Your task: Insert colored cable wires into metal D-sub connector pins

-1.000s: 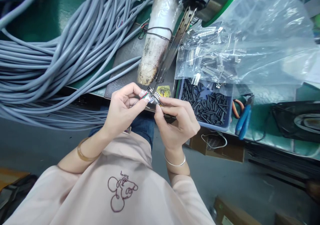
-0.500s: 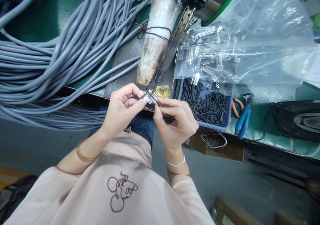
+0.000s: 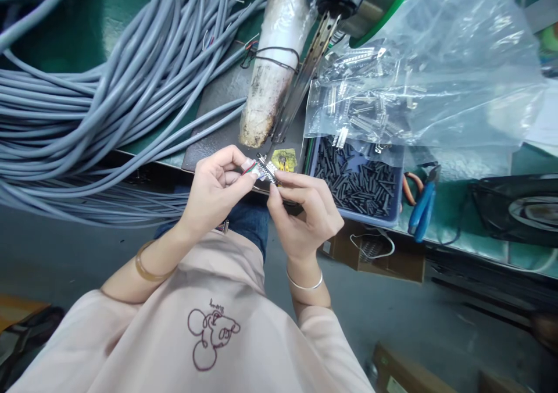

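My left hand point(image 3: 218, 186) is closed in a pinch on the stripped end of a cable, whose thin coloured wires point(image 3: 250, 168) show between thumb and forefinger. My right hand point(image 3: 305, 210) pinches one end of a small metal multi-pin connector point(image 3: 269, 169). The wire ends lie against or very close to the connector's pins; I cannot tell whether they are joined. Just above the connector is the tip of a metal-tubed soldering iron point(image 3: 300, 85), beside a white wrapped cylinder point(image 3: 274, 67) with a scorched end. A yellow sponge point(image 3: 288, 158) sits just behind my right fingertips.
Grey cables point(image 3: 122, 102) fill the left. A blue bin point(image 3: 399, 201) of short black tubes point(image 3: 357, 184) stands right, under a clear bag point(image 3: 457, 73) of metal connectors. Blue-handled cutters point(image 3: 422, 213) and a black fan-like device point(image 3: 518, 207) lie further right. A solder spool point(image 3: 387, 3) is behind.
Both hands keep their pinch on the wires and connector, with only a very slight shift. The view has moved a little; nothing was picked up or let go.
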Demonstrator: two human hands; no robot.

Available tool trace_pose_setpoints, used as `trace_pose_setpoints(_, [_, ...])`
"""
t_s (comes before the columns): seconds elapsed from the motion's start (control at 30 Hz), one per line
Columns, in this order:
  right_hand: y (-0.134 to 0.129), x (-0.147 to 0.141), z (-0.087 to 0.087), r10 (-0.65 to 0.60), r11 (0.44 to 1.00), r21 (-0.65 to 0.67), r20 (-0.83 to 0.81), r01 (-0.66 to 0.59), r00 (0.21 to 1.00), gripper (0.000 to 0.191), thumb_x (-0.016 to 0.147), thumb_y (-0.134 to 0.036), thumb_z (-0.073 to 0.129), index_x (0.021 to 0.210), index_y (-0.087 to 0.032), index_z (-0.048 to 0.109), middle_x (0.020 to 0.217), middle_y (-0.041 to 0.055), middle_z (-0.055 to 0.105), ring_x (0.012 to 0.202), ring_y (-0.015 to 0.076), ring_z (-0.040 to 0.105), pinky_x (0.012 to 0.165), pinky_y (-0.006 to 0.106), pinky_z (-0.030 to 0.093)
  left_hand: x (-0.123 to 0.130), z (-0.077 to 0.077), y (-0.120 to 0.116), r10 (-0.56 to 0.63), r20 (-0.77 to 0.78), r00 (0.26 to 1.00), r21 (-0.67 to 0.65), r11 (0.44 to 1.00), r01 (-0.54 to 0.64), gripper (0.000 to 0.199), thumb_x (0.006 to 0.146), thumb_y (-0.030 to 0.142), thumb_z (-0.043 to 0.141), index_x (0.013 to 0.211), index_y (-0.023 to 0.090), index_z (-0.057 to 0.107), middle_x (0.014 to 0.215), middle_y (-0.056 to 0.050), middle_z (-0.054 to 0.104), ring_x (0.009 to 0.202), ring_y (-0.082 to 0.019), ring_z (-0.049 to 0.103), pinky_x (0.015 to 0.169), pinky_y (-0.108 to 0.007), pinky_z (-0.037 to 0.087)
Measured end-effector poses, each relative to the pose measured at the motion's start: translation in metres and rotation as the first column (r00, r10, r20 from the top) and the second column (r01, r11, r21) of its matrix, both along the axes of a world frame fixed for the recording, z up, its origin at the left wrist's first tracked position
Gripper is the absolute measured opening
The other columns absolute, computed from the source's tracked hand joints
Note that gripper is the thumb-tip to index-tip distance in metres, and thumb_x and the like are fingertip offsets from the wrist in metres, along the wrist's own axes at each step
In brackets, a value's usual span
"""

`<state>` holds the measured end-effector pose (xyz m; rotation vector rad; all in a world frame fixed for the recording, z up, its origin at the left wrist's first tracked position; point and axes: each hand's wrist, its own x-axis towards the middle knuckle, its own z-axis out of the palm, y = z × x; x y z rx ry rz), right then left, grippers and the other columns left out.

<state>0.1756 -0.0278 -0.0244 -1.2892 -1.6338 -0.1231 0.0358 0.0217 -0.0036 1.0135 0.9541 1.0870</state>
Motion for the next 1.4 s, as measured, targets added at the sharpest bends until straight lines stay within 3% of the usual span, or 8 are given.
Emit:
trace_pose_setpoints(0.23, [0.002, -0.003, 0.0, 0.002, 1.0, 0.016, -0.055, -0.001, 0.998, 0.02, 0.086, -0.009, 0.074, 0.084, -0.024, 0.061, 0.094, 0.0001, 0.08, 0.08, 0.0145, 0.076, 0.072, 0.028, 0.065, -0.001, 0.005, 0.004, 0.004, -0.011, 1.0, 0.035, 0.999, -0.004, 0.019, 0.067, 0.01, 0.074, 0.066, 0.017, 0.056, 0.062, 0.005, 0.058, 0.043, 0.0, 0.036, 0.039, -0.012, 0.032])
trace_pose_setpoints(0.43, [0.003, -0.003, -0.001, 0.012, 1.0, 0.028, -0.068, -0.01, 0.998, 0.021, 0.085, -0.008, 0.074, 0.083, -0.024, 0.06, 0.092, 0.0004, 0.079, 0.08, 0.0141, 0.076, 0.07, 0.026, 0.064, -0.004, 0.004, 0.006, -0.021, -0.06, 0.998, 0.05, 0.998, 0.024, 0.017, 0.068, 0.011, 0.074, 0.067, 0.016, 0.058, 0.065, 0.002, 0.062, 0.049, -0.003, 0.047, 0.043, -0.012, 0.038])
trace_pose_setpoints(0.67, [0.003, -0.001, -0.003, 0.006, 0.998, 0.061, -0.024, -0.005, 1.0, 0.02, 0.085, -0.009, 0.074, 0.082, -0.024, 0.061, 0.092, 0.0004, 0.08, 0.08, 0.0142, 0.076, 0.072, 0.026, 0.063, -0.006, 0.003, 0.007, -0.023, -0.091, 0.996, 0.059, 0.998, 0.028, 0.015, 0.07, 0.013, 0.074, 0.068, 0.015, 0.06, 0.067, 0.001, 0.063, 0.052, -0.004, 0.05, 0.047, -0.013, 0.04])
trace_pose_setpoints(0.83, [0.004, 0.0, -0.005, -0.025, 0.996, 0.091, 0.051, 0.02, 0.998, 0.019, 0.087, -0.011, 0.073, 0.083, -0.025, 0.061, 0.092, 0.0003, 0.081, 0.078, 0.0135, 0.077, 0.07, 0.025, 0.063, -0.005, 0.005, 0.007, -0.04, -0.056, 0.998, 0.02, 0.999, 0.041, 0.018, 0.067, 0.014, 0.076, 0.066, 0.016, 0.058, 0.064, 0.003, 0.06, 0.048, -0.002, 0.044, 0.043, -0.013, 0.034])
trace_pose_setpoints(1.0, [0.002, 0.0, -0.008, -0.023, 0.994, 0.108, 0.073, 0.015, 0.997, 0.019, 0.089, -0.012, 0.071, 0.081, -0.024, 0.059, 0.089, 0.001, 0.081, 0.075, 0.0135, 0.078, 0.067, 0.024, 0.063, -0.007, -0.002, 0.003, -0.029, -0.072, 0.997, 0.007, 1.0, 0.029, 0.016, 0.067, 0.014, 0.075, 0.066, 0.017, 0.06, 0.066, 0.002, 0.062, 0.054, -0.005, 0.05, 0.047, -0.014, 0.039])
trace_pose_setpoints(1.2, [-0.006, 0.0, -0.008, 0.027, 0.999, 0.046, 0.03, -0.029, 0.999, 0.013, 0.092, -0.011, 0.067, 0.087, -0.022, 0.062, 0.088, 0.0019, 0.081, 0.078, 0.0126, 0.078, 0.069, 0.021, 0.061, -0.01, -0.009, -0.002, -0.076, -0.047, 0.996, -0.048, 0.996, 0.073, 0.019, 0.066, 0.016, 0.077, 0.066, 0.017, 0.058, 0.063, 0.003, 0.059, 0.047, -0.003, 0.042, 0.042, -0.014, 0.03])
trace_pose_setpoints(1.3, [-0.013, 0.006, -0.002, -0.008, 0.997, 0.07, -0.056, 0.012, 0.998, 0.011, 0.097, -0.016, 0.06, 0.089, -0.022, 0.064, 0.076, -0.0017, 0.077, 0.062, 0.0104, 0.072, 0.055, 0.019, 0.053, -0.012, -0.008, -0.006, -0.132, -0.032, 0.991, -0.074, 0.989, 0.129, 0.023, 0.066, 0.018, 0.079, 0.065, 0.017, 0.055, 0.06, 0.006, 0.055, 0.043, -0.001, 0.036, 0.04, -0.014, 0.026])
trace_pose_setpoints(1.4, [-0.016, 0.014, 0.01, -0.177, 0.974, 0.138, -0.022, 0.178, 0.984, 0.014, 0.1, -0.024, 0.059, 0.088, -0.022, 0.066, 0.061, -0.0064, 0.066, 0.041, 0.0061, 0.052, 0.043, 0.02, 0.037, -0.016, -0.009, -0.015, -0.172, -0.026, 0.985, -0.081, 0.982, 0.169, 0.027, 0.067, 0.02, 0.081, 0.066, 0.017, 0.055, 0.058, 0.007, 0.051, 0.042, 0.0, 0.032, 0.038, -0.014, 0.025])
